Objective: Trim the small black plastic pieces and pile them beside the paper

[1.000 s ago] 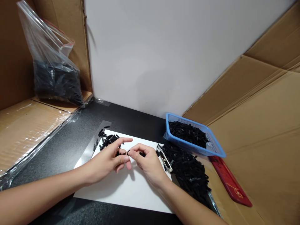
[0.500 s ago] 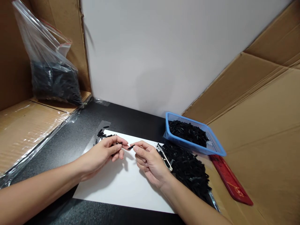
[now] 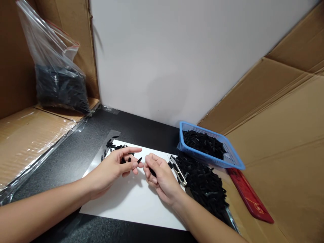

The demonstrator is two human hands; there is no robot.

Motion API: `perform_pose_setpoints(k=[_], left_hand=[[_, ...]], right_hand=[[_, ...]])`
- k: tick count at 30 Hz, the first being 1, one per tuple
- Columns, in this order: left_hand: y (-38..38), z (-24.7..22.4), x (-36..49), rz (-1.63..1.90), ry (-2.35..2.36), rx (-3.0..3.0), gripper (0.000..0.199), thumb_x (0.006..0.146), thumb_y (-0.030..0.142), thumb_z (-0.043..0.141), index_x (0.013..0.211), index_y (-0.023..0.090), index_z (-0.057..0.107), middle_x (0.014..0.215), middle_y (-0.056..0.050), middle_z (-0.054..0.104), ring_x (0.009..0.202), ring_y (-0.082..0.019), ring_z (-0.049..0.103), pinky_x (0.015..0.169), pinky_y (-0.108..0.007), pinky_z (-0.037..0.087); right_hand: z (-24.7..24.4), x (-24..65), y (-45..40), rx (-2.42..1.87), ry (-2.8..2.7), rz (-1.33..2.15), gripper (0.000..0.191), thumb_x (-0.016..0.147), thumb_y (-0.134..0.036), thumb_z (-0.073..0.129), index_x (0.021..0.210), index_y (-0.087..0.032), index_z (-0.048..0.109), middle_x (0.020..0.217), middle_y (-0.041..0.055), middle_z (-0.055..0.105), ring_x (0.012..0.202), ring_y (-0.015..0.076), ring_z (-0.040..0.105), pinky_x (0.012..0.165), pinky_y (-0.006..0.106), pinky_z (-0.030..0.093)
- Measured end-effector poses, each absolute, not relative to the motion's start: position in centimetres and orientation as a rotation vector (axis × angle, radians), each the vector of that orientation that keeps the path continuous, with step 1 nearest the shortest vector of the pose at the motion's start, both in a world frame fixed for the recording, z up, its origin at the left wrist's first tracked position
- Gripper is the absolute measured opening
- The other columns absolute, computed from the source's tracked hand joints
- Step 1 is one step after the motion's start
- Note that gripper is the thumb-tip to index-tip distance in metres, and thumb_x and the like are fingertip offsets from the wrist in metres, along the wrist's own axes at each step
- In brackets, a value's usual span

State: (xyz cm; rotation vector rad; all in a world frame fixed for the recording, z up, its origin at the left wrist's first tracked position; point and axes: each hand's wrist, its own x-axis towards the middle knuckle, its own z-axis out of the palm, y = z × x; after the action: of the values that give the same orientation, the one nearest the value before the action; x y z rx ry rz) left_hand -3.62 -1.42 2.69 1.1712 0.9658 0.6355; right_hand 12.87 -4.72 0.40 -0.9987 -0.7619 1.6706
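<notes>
My left hand point(image 3: 121, 162) is over the white sheet point(image 3: 131, 206), its index finger stretched out. A small, slim black piece point(image 3: 139, 160) sticks up between its thumb and a lower finger. More black bits show between those fingers; whether they are held or lie behind is unclear. Close beside it, my right hand point(image 3: 159, 173) is curled closed, thumb against index finger. A dark piece point(image 3: 152, 172) shows inside its fingers, partly hidden. Small silver thread snips point(image 3: 179, 171) lie right of that hand, against a large heap of similar black pieces point(image 3: 205, 182).
A blue plastic basket point(image 3: 210, 156) of black pieces stands behind the heap. Several loose pieces point(image 3: 110, 144) lie at the sheet's far left corner. A red flat object point(image 3: 250, 195) rests at right by cardboard. A clear bag point(image 3: 60, 84) with dark contents sits on the left.
The black piece pinched at my right fingertips no longer shows there; one now sticks up from my left hand. My left index finger has straightened, and my right fingers have curled in.
</notes>
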Motion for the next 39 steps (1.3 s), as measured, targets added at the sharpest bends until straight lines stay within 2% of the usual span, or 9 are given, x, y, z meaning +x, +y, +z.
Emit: perform_pose_setpoints(k=[7,13,16,22,26,29,32,35,39], left_hand=[[-1.5,2.6,-3.5,0.587,0.947,1.205,0.052,0.080,0.032,0.064,0.129,0.023,0.051,0.068,0.004,0.056,0.063,-0.013,0.045,0.057,-0.026,0.028],[-1.6,2.8,-3.8,0.619,0.912,1.205,0.044,0.078,0.017,0.057,0.122,0.022,0.055,0.083,0.001,0.062,0.071,-0.014,0.049,0.069,-0.029,0.036],[-1.4,2.7,-3.8,0.646,0.884,1.166,0.036,0.082,0.021,0.056,0.118,0.020,0.054,0.082,-0.001,0.063,0.067,-0.013,0.049,0.071,-0.030,0.037],[-1.0,2.8,-3.6,0.638,0.900,1.145,0.025,0.082,0.027,0.061,0.105,0.018,0.057,0.076,0.000,0.063,0.062,-0.011,0.046,0.054,-0.025,0.030],[-1.0,2.8,-3.7,0.597,0.896,1.208,0.015,0.083,0.030,0.061,0.091,0.017,0.061,0.062,0.003,0.058,0.054,-0.009,0.037,0.052,-0.024,0.025],[-1.1,2.7,-3.7,0.601,0.912,1.184,0.017,0.081,0.032,0.063,0.090,0.017,0.064,0.066,0.003,0.058,0.057,-0.008,0.040,0.055,-0.023,0.027],[-1.1,2.7,-3.7,0.625,0.944,1.190,0.023,0.077,0.033,0.067,0.095,0.018,0.065,0.070,0.004,0.058,0.060,-0.009,0.044,0.059,-0.024,0.030],[-1.3,2.7,-3.5,0.648,0.955,1.257,0.030,0.076,0.031,0.068,0.104,0.021,0.061,0.062,0.006,0.055,0.059,-0.011,0.046,0.059,-0.025,0.031],[-1.6,2.7,-3.4,0.615,0.924,1.318,0.034,0.076,0.029,0.068,0.107,0.022,0.056,0.063,0.007,0.056,0.060,-0.012,0.050,0.060,-0.026,0.033]], right_hand=[[0.4,12.4,-4.8,-1.079,-0.786,1.595,0.030,0.067,-0.040,0.079,0.071,-0.016,0.061,0.055,-0.0050,0.055,0.037,0.0015,0.024,0.034,0.017,0.011],[0.4,12.9,-4.6,-1.055,-0.723,1.567,0.030,0.063,-0.037,0.082,0.078,-0.015,0.069,0.048,-0.0072,0.047,0.037,0.0016,0.021,0.036,0.018,0.009],[0.2,13.2,-4.5,-1.021,-0.704,1.599,0.032,0.062,-0.036,0.083,0.083,-0.015,0.071,0.047,-0.0083,0.043,0.037,0.0012,0.019,0.036,0.017,0.010],[0.2,13.3,-4.5,-1.001,-0.710,1.616,0.030,0.064,-0.035,0.082,0.083,-0.015,0.072,0.048,-0.0071,0.046,0.038,0.0013,0.018,0.036,0.018,0.009],[0.4,13.2,-4.5,-0.981,-0.724,1.625,0.028,0.066,-0.033,0.081,0.083,-0.015,0.070,0.049,-0.0073,0.046,0.038,0.0016,0.017,0.035,0.017,0.009],[0.6,13.2,-4.6,-0.939,-0.682,1.622,0.023,0.072,-0.036,0.073,0.070,-0.016,0.061,0.052,-0.0061,0.048,0.038,0.0021,0.022,0.036,0.016,0.011],[0.5,13.0,-4.7,-0.917,-0.672,1.633,0.030,0.079,-0.039,0.062,0.062,-0.017,0.052,0.056,-0.0029,0.054,0.038,0.0028,0.027,0.036,0.016,0.013],[0.3,12.5,-4.9,-0.977,-0.757,1.609,0.029,0.079,-0.041,0.066,0.068,-0.017,0.055,0.054,-0.0044,0.054,0.037,0.0022,0.025,0.035,0.016,0.012],[0.0,12.1,-5.0,-1.046,-0.804,1.555,0.029,0.069,-0.038,0.078,0.068,-0.016,0.060,0.050,-0.0066,0.049,0.037,0.0015,0.027,0.036,0.017,0.013]])
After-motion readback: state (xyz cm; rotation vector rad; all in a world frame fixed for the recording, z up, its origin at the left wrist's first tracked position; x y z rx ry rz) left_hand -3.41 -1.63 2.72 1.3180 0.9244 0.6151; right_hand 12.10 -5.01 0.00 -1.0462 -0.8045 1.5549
